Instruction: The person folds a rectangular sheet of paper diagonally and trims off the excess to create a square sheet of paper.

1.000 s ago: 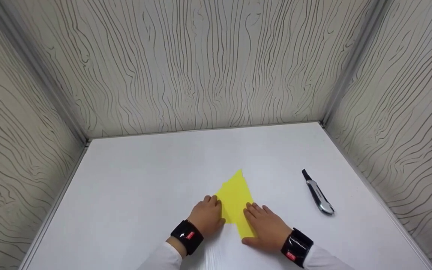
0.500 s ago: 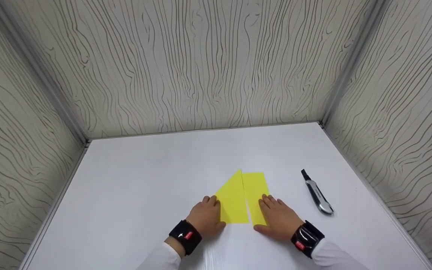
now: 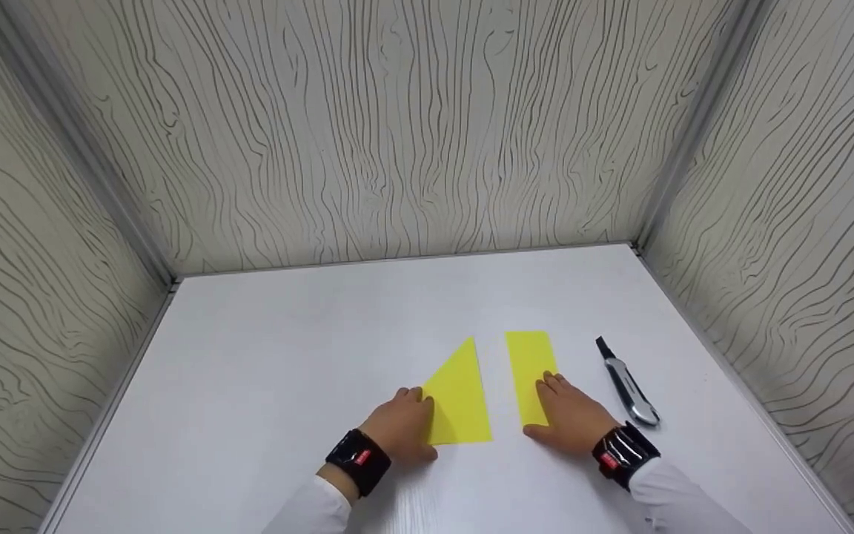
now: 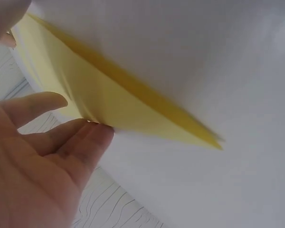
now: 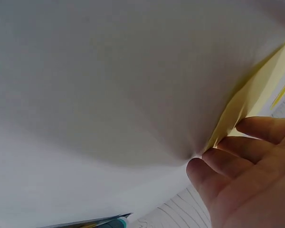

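Observation:
Two separate yellow paper pieces lie on the white table [image 3: 286, 356]. The left one, a paper with a slanted upper edge [image 3: 464, 397], has my left hand [image 3: 397, 426] on its left side. In the left wrist view, slightly bent fingertips touch that yellow paper [image 4: 114, 102], and the thumb stays apart at the upper left. My right hand [image 3: 574, 415] rests its fingers on the lower right of a narrow paper strip [image 3: 529, 363]. The right wrist view shows fingertips along the edge of this strip [image 5: 251, 92], thumb apart. Some paper lies hidden under both hands.
A grey and black utility knife [image 3: 631, 386] lies on the table to the right of my right hand. Wood-grain panels [image 3: 427, 133] stand behind the table and on both sides, with grey metal posts [image 3: 694, 133] at the corners.
My right hand has slid the strip rightward and away from me, off the other piece, so a gap now separates them. My left hand and its paper have barely moved.

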Motion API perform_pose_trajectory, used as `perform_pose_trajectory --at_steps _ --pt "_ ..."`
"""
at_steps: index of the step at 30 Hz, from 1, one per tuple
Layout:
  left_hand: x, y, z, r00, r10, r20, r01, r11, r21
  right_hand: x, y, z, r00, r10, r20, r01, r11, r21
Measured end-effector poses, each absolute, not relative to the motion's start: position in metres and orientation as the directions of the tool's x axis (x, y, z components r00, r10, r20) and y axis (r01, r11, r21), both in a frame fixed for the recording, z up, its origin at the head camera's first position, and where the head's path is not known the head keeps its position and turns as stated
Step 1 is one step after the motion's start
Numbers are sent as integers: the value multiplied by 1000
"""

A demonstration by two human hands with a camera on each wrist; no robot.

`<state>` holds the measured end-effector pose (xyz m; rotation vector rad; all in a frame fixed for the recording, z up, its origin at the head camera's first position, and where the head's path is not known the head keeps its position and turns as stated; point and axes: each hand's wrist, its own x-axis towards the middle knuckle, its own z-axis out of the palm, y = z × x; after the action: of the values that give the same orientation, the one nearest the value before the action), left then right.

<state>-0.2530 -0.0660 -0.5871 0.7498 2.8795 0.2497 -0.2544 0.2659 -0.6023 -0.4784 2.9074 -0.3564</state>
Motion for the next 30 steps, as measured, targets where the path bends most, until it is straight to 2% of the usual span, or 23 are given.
perform_pose_trajectory --at_steps 6,16,30 --pt "-257 -73 -587 -847 526 -77 495 832 249 -261 274 -607 -935 -336 -115 -298 918 -261" --pt "-257 -76 -586 -830 555 -51 533 817 222 -259 266 -600 -934 -343 -100 -312 920 -236" --pt "-249 -63 -587 -850 526 -29 511 838 192 -252 202 -592 -962 -273 -2 -252 893 -372"
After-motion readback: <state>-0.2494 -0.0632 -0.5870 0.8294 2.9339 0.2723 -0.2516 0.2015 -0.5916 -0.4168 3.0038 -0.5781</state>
